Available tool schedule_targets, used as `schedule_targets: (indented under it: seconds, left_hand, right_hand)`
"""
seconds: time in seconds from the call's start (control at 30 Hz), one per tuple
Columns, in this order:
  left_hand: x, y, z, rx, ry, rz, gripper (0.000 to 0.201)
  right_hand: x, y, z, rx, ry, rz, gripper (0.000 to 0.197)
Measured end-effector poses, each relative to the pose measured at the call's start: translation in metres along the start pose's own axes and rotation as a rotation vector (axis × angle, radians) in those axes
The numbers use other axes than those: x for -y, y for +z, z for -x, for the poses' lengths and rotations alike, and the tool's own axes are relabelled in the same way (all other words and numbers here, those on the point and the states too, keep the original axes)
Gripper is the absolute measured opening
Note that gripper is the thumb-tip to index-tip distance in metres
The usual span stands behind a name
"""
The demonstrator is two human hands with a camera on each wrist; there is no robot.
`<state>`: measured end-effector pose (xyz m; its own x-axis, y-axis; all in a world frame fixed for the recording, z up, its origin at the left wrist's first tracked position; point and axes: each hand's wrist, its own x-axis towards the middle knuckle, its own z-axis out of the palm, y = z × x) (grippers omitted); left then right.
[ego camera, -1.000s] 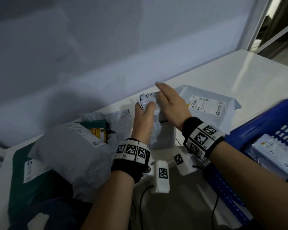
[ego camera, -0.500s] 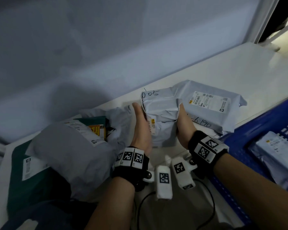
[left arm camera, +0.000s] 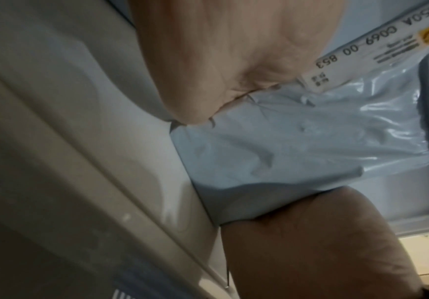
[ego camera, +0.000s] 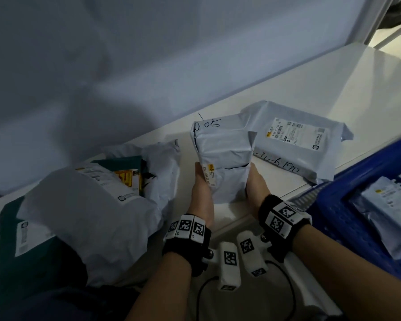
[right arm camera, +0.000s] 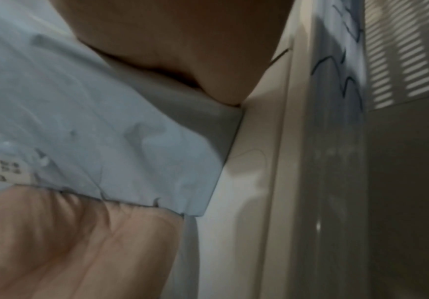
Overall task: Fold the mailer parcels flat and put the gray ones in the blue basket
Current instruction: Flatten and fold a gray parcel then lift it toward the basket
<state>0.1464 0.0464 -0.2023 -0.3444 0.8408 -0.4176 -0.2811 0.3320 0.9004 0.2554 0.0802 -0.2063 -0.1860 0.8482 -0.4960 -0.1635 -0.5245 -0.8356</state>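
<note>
Both hands grip a folded gray parcel [ego camera: 220,163] from opposite sides, the left hand [ego camera: 200,193] on its left edge and the right hand [ego camera: 256,188] on its right, over the white table [ego camera: 310,84]. Another gray parcel [ego camera: 294,140] lies just behind it, and the blue basket [ego camera: 357,205] at the right holds one more

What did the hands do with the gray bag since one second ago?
The right hand came off the top of the folded gray parcel and slid down to its right side. The left hand moved down to its left side. Now both grip it between them. The flat labelled parcel and blue basket stayed put.
</note>
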Motion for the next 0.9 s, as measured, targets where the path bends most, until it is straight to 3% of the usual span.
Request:
schedule_targets:
  seconds: [0.13, 0.23, 0.47, 0.57, 0.67, 0.8, 0.9]
  left_hand:
    - [0.009, -0.002, -0.005, -0.032, -0.07, 0.087, 0.044]
    - [-0.003, 0.001, 0.007, -0.038, -0.052, -0.074, 0.056]
    - [-0.009, 0.007, 0.004, 0.021, -0.076, 0.005, 0.049]
    - [-0.021, 0.013, 0.008, 0.068, -0.051, -0.032, 0.065]
    - [-0.033, 0.018, 0.013, 0.085, -0.018, -0.069, 0.075]
    - [-0.04, 0.017, 0.016, 0.089, 0.053, 0.022, 0.069]
    - [-0.053, 0.017, 0.018, 0.239, 0.051, 0.106, 0.071]
  right_hand:
    - [0.0, 0.004, 0.002, -0.032, -0.016, 0.058, 0.04]
    - [0.004, 0.005, 0.004, -0.034, -0.042, 0.083, 0.036]
    - [0.008, 0.004, 0.007, -0.096, -0.112, 0.112, 0.026]
    - [0.016, 0.0, 0.011, -0.069, -0.073, -0.061, 0.028]
    - [0.03, 0.0, 0.017, 0.02, -0.096, -0.133, 0.046]
    - [0.051, 0.005, 0.034, 0.068, -0.122, -0.055, 0.05]
    - [0.059, 0.004, 0.048, 0.085, -0.153, 0.005, 0.048]
